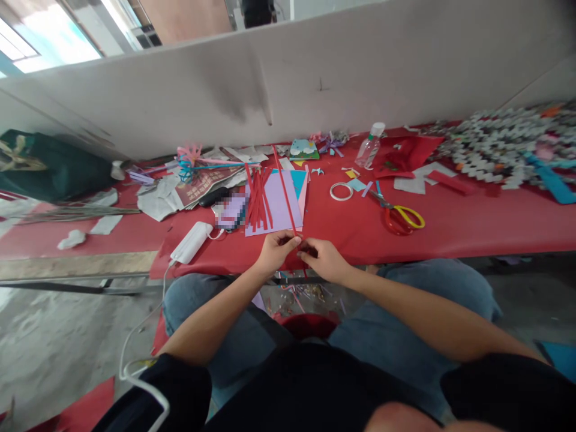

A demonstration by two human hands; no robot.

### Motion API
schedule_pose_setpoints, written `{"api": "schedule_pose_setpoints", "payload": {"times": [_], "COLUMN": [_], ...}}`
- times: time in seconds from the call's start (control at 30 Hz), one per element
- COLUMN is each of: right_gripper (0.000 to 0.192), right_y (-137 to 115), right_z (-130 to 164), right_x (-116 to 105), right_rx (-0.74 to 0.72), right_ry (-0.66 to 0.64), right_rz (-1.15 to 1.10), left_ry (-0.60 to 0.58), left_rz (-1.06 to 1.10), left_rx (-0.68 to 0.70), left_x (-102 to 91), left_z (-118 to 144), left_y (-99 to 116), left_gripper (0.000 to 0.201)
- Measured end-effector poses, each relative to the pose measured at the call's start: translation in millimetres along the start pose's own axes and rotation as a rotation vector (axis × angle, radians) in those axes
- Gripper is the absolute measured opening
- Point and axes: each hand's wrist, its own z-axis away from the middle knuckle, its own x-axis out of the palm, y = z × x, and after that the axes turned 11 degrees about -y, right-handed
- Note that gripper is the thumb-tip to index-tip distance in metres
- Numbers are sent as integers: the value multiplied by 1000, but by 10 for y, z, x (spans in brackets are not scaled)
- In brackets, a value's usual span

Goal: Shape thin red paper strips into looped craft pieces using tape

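Note:
My left hand and my right hand meet at the near edge of the red-covered table. Both pinch the near end of a long red paper strip that runs away from me over a lilac paper sheet. A pile of several more red strips lies on that sheet's left half. My fingers hide the strip's near tip.
Scissors with red and yellow handles, a tape ring and a clear bottle lie right of the sheet. A white power bank with cable and a phone sit left. Folded paper chains fill the far right. A white board wall backs the table.

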Motion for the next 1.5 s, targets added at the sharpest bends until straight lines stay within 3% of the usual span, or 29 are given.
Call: {"api": "schedule_pose_setpoints", "payload": {"times": [0.4, 0.6, 0.8, 1.1, 1.3, 1.5], "right_gripper": [21, 29, 36, 42, 51, 48], "right_y": [43, 29, 8, 37, 59, -4], "right_z": [-55, -67, -45, -65, -57, -46], "right_x": [-5, 23, 30, 12, 49, 38], "right_rx": [99, 108, 103, 145, 162, 171], "right_ry": [-162, -75, 22, -101, -46, -122], "right_rz": [-257, -334, -266, -303, -350, -416], "left_ry": [-43, 26, 28, -35, -30, -117], "left_rz": [146, 126, 155, 227, 250, 294], "left_rx": [-29, -5, -37, -105, -106, -150], "left_x": [25, 76, 113, 140, 162, 140], "left_z": [-56, -42, -23, -3, -3, 17], "left_y": [-56, -127, -185, -259, -224, -217], "left_gripper": [58, 47, 52, 58, 59, 61]}}
